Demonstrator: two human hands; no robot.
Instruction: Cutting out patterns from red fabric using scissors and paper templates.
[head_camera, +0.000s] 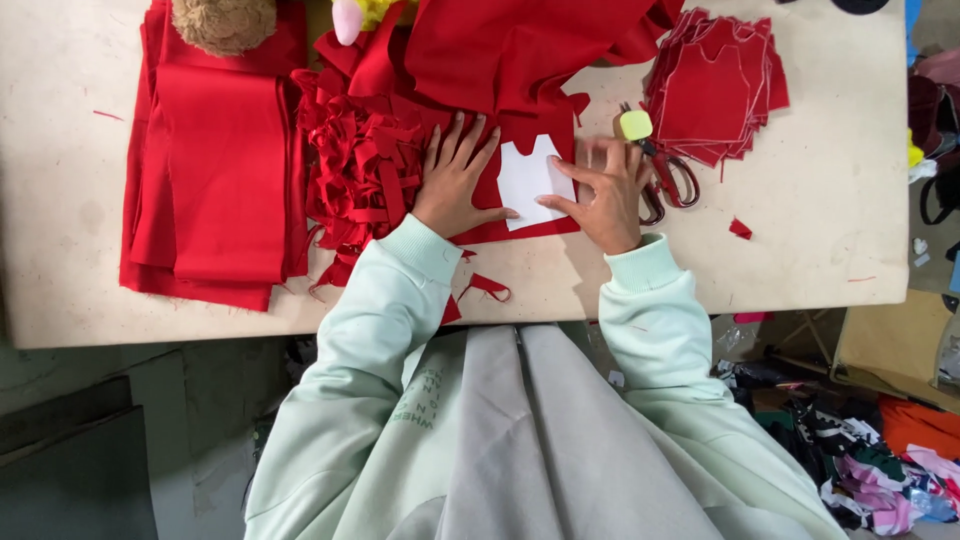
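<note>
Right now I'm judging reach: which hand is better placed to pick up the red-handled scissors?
Right hand: the red-handled metal scissors lie beside it, while the left hand presses red fabric farther away.

Sewing workshop, cutting table (820, 230), stacked red fabric pieces (712, 88), scissors (668, 178), scrap strips (355, 170)

Off to my left lies a folded stack of red cloth (215, 170), with a tangle of red scraps (350, 165) just beside it and a brown plush toy (225, 20) at the table's (800, 230) far edge. To my right sit red-handled scissors (672, 180), a yellow chalk block (635, 125) and a pile of cut red pieces (715, 85). Mixed coloured cloth (880, 460) lies on the floor below.
</note>
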